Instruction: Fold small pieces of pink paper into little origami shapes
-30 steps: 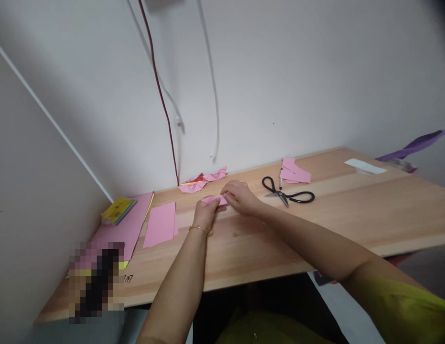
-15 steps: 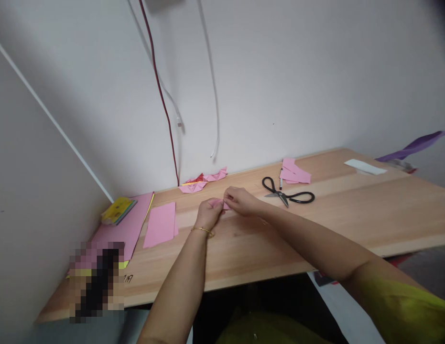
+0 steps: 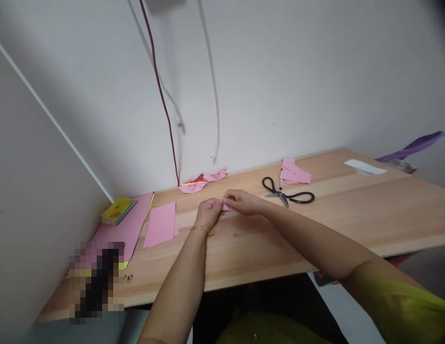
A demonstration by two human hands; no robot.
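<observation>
A small piece of folded pink paper [image 3: 226, 208] is held between my two hands over the middle of the wooden table. My left hand [image 3: 207, 213], with a thin gold bracelet at the wrist, pinches its left side. The fingertips of my right hand [image 3: 240, 200] are closed on the upper right part. Fingers cover much of the paper, so its full shape is hidden. Just behind my hands lie folded pink paper shapes [image 3: 193, 188], one with red and yellow parts. Open black-handled scissors [image 3: 280, 194] rest to the right.
Pink paper sheets [image 3: 160, 224] lie left of my hands. Beyond them, a yellow pack [image 3: 119, 210] sits on a large pink sheet [image 3: 131, 234]. Pink scraps [image 3: 296, 173] and a marker [image 3: 280, 179] are behind the scissors. A white strip [image 3: 364, 167] lies far right. Cables hang along the wall.
My right fingers have shifted slightly on the paper, and a little more of its pink edge shows below them. My left hand stays nearly still.
</observation>
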